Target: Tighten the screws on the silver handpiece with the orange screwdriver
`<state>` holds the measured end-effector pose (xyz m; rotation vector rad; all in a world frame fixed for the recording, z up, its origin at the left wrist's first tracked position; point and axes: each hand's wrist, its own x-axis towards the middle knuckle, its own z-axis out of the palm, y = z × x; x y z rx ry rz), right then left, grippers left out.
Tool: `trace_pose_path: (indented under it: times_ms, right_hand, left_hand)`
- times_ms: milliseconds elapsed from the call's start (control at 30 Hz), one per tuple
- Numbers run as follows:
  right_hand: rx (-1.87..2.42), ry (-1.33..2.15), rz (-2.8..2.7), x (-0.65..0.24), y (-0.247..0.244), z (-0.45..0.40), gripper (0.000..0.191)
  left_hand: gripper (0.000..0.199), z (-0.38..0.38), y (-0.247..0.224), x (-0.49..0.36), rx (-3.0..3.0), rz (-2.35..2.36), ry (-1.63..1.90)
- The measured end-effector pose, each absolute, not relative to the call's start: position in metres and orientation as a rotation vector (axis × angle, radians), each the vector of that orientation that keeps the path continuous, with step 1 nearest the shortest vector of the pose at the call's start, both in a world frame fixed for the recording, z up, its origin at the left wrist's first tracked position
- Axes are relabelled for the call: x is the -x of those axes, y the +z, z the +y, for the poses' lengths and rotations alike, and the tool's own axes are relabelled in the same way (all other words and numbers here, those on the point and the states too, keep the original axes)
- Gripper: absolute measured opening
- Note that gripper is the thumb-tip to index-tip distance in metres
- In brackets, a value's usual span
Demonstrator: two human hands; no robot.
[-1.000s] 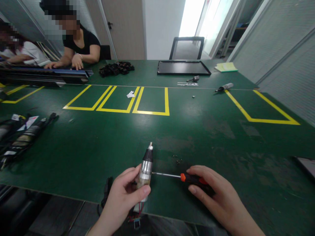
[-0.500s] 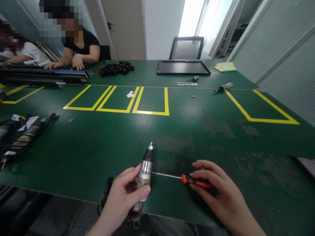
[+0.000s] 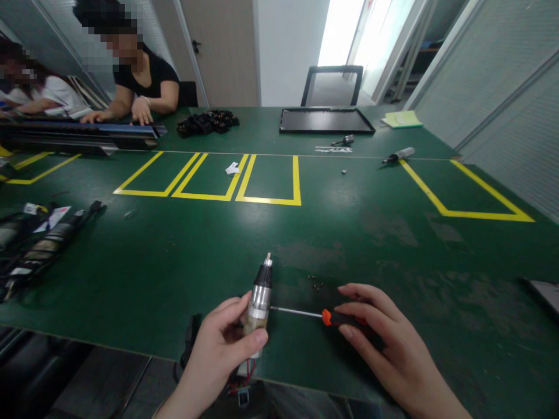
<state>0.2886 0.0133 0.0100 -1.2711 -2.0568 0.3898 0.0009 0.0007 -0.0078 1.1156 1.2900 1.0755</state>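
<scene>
My left hand (image 3: 227, 337) is closed around an electric screwdriver body (image 3: 261, 297), its metal tip pointing away from me. Red wires (image 3: 248, 368) and a small switch-like part (image 3: 243, 397) hang from its lower end. In my right hand (image 3: 379, 331) is the black and orange handle of a screwdriver (image 3: 301, 313), held between thumb and fingers. Its thin shaft runs left, and the tip meets the right side of the metal collar. Several small screws (image 3: 315, 284) lie on the green table (image 3: 183, 250) just beyond the shaft.
Wired tools (image 3: 43, 250) lie at the left. Yellow tape outlines (image 3: 268, 201) mark the table. Farther back are black parts (image 3: 207, 123), a dark framed panel (image 3: 327, 121), another driver (image 3: 399, 155) and a notepad (image 3: 402, 119). Two people sit at the far left.
The screwdriver handle has turned in my right fingers, showing less orange, and the fingers have shifted slightly. My left hand keeps the same hold on the electric screwdriver.
</scene>
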Motion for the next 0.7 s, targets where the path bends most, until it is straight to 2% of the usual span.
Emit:
trace_pose_path:
  times_ms: [267, 500, 700]
  right_hand:
    - [1.19, 0.467, -2.093, -0.2913, 0.0062, 0.0156, 0.022]
    - [1.186, 0.528, -2.059, -0.2898, 0.0112, 0.0136, 0.016]
    - [1.245, 0.452, -2.048, -0.2928, 0.0088, 0.0113, 0.031]
  left_hand:
    - [0.036, 0.0005, -0.007, -0.001, -1.106, 1.285, 1.096]
    - [0.038, 0.0004, -0.0063, -0.0014, -1.103, 1.275, 1.084]
    - [0.038, 0.0004, -0.0061, -0.0008, -1.1, 1.287, 1.075]
